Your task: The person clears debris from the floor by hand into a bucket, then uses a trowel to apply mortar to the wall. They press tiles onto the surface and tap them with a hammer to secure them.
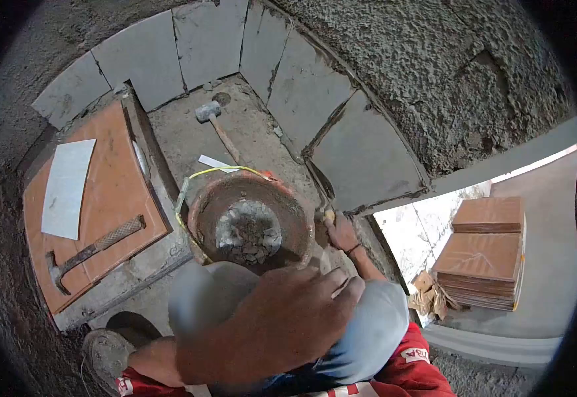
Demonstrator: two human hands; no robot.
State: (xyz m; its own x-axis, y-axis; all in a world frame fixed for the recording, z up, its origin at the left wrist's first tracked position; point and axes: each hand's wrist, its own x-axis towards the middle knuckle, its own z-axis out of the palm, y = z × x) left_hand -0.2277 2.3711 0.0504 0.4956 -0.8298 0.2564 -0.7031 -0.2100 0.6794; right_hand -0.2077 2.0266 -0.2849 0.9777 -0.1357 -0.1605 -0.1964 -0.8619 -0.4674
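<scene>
My right hand is closed around the yellowish handle of a tool at the lower edge of the wall tiles. A narrow dark blade shows beyond that handle, beside the large grey tile. Close to the camera, my left hand is over my knees with its fingers curled in, and what they may hold is hidden. Between my knees and the tiled corner stands an orange bucket with a yellow handle. Grey, crumbly material covers its bottom.
Behind the bucket lies a rubber mallet, near a white strip. To the left, a claw hammer and a pale cut tile piece rest on an orange tile. Stacked tiles stand on a lower floor at right.
</scene>
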